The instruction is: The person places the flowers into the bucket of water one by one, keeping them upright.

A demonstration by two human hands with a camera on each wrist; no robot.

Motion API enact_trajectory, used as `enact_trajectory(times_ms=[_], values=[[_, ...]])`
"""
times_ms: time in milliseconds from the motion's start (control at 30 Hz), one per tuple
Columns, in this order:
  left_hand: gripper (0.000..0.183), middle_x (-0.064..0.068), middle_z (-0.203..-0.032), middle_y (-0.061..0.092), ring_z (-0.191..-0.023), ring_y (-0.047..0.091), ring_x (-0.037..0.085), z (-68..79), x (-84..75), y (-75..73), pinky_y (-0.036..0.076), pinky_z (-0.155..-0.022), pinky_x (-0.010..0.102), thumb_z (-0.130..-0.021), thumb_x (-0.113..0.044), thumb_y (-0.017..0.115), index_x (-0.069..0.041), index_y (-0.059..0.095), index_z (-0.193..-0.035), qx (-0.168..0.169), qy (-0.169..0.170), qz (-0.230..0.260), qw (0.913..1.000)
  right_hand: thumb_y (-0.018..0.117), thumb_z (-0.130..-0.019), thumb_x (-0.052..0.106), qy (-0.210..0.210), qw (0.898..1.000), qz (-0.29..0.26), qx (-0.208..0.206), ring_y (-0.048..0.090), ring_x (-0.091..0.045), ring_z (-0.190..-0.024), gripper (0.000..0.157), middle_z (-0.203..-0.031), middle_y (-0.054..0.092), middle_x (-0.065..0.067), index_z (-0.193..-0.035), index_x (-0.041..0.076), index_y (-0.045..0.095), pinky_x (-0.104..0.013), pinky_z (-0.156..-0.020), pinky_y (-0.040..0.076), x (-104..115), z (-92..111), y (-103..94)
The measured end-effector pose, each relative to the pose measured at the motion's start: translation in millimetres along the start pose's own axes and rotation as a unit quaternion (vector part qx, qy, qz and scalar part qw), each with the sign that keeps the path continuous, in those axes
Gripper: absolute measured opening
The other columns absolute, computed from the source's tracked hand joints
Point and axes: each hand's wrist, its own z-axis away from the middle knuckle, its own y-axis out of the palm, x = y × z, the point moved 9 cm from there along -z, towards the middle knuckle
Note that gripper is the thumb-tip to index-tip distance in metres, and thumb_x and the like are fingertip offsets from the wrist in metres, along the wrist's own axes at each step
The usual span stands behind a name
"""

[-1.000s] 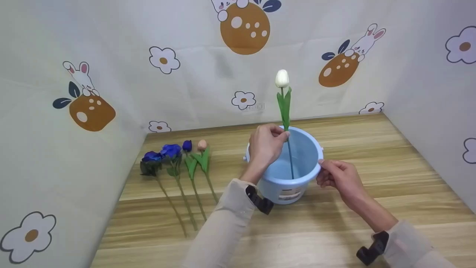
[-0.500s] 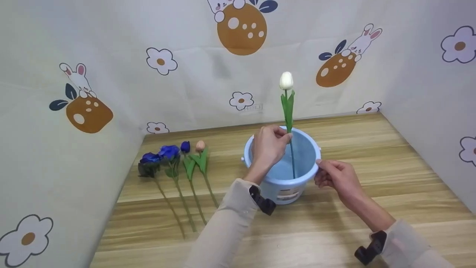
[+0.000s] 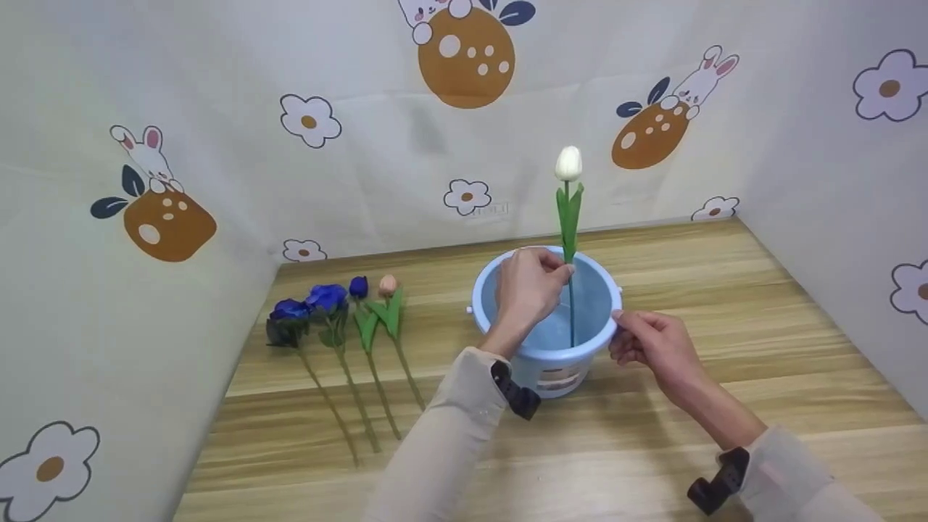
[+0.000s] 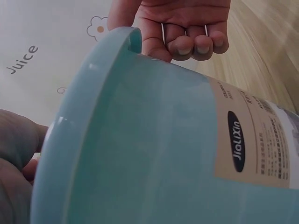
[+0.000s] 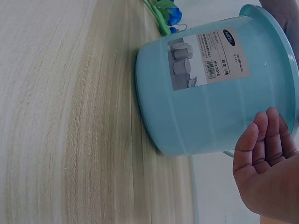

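Note:
In the head view my left hand (image 3: 529,290) pinches the green stem of a white tulip (image 3: 569,164), just below its leaves. The tulip stands nearly upright, its stem reaching down inside a light blue bucket (image 3: 547,354). My right hand (image 3: 660,348) grips the bucket's rim on the right side. The left wrist view shows the right thumb at the rim and the curled fingers outside the wall. From the right wrist, the labelled bucket wall (image 5: 215,112) fills much of the view, with the right-hand fingers (image 5: 261,144) close beside it.
Left of the bucket, several artificial flowers lie on the wooden table (image 3: 290,486): two large blue flowers (image 3: 326,297), a dark blue tulip (image 3: 359,286) and a pink tulip (image 3: 388,285). Patterned cloth walls (image 3: 377,138) border the table at the back and sides.
The left hand and white tulip have shifted slightly right and down, the blossom tipping to the right. The right hand keeps its grip on the bucket rim. The head view has drifted slightly.

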Motion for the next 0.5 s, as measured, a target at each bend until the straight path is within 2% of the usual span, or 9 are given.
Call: enact_trajectory(times_ms=[167,500], values=[[0.009,-0.006,-0.079,0.071,-0.069,0.063,0.008,0.0,-0.1,3.9,0.048,-0.059,0.024,-0.096,-0.024,0.081,-0.016,0.08,-0.092,0.01,-0.002,0.002,0.9999,0.06,-0.107,0.017,0.0,1.0,-0.001,-0.002,0.065,-0.013,-0.062,0.034,-0.068,0.068,-0.002,-0.077,0.004,0.071,-0.027,-0.063,0.06,0,0,-0.5],[0.008,-0.006,-0.075,0.07,-0.054,0.064,0.008,-1.4,2.2,12.0,0.047,-0.052,0.021,-0.097,-0.021,0.08,-0.014,0.079,-0.093,0.036,-0.012,0.016,0.9992,0.06,-0.107,0.017,0.001,1.0,-0.002,-0.001,0.065,-0.013,-0.063,0.034,-0.068,0.068,-0.001,-0.076,0.007,0.071,-0.026,-0.062,0.06,0,0,-0.5]])
